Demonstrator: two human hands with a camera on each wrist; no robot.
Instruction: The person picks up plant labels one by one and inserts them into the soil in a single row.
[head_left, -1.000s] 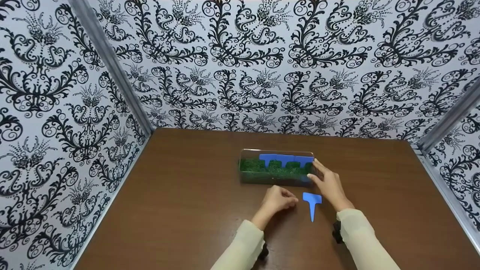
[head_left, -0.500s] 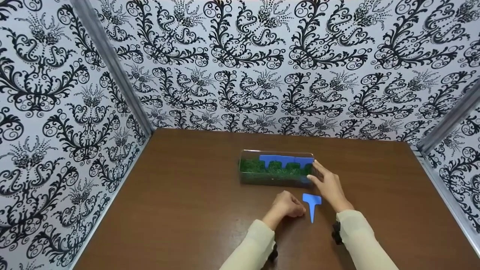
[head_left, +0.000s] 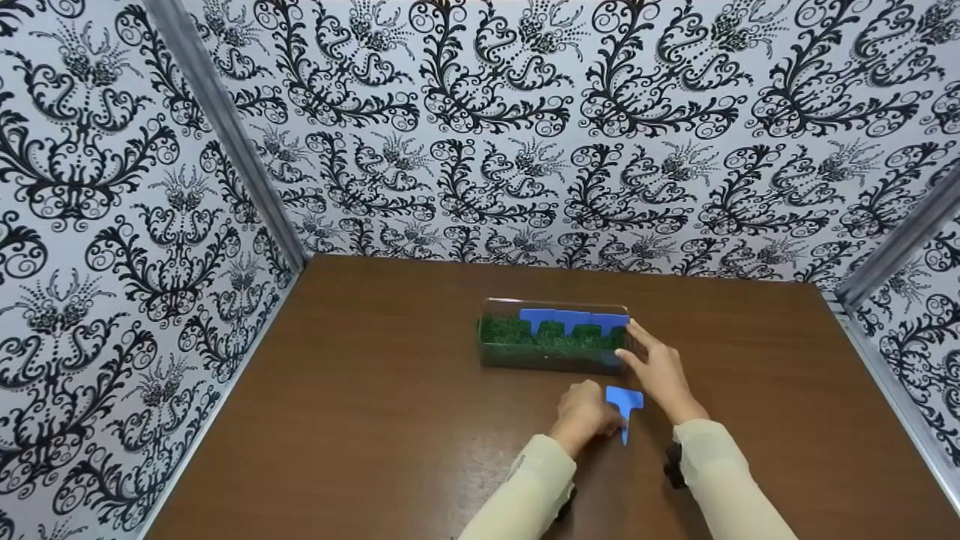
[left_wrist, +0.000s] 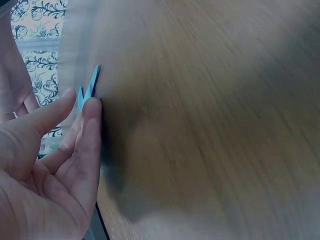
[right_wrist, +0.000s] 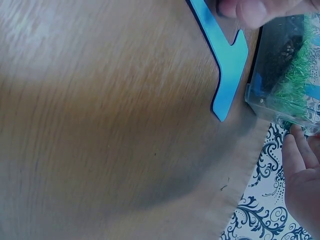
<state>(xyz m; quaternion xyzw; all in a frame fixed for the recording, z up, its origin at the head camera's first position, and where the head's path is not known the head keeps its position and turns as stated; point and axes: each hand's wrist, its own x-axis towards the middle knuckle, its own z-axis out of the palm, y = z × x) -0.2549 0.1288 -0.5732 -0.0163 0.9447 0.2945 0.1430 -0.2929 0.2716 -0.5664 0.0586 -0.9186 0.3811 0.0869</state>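
Note:
A blue T-shaped plant label (head_left: 625,397) lies on the table with its pointed stem toward me. My left hand (head_left: 589,414) is at that stem, its fingertips beside or touching it. In the left wrist view, thumb and fingers (left_wrist: 90,130) stand apart, with the label just past them. The right hand (head_left: 660,375) holds the right end of a clear planter box (head_left: 555,360), thumb at the front and fingers at the back corner. Green artificial grass (head_left: 502,334) fills the box, and several blue labels (head_left: 574,320) stand in a row along its back.
The brown wooden table (head_left: 360,390) meets patterned walls (head_left: 495,165) at the back and sides. Grey corner posts (head_left: 225,127) rise at the left and right. Both wrists carry dark camera mounts under cream sleeves (head_left: 529,480).
My left hand has moved right along the table until its fingers are at the loose label's stem. The right hand, box and labels stay where they were.

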